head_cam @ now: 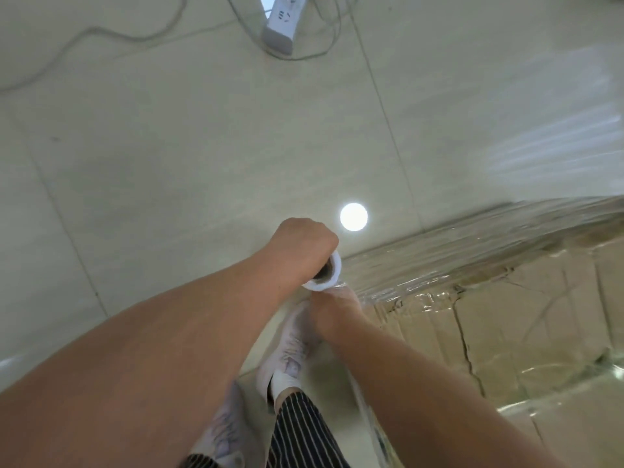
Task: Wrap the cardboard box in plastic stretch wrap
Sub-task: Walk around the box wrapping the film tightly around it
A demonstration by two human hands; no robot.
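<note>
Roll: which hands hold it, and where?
Left hand grips the roll at its top end. Right hand sits just below, behind film; its hold can't be told.

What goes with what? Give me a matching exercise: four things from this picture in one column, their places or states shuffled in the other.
1 power strip
2 cardboard box
3 stretch wrap roll
4 shoe

A partly under clear film
B among cables, top of view
C pale, laced, bottom centre
D held by the left hand

Pairs: 1-B, 2-A, 3-D, 4-C
</note>
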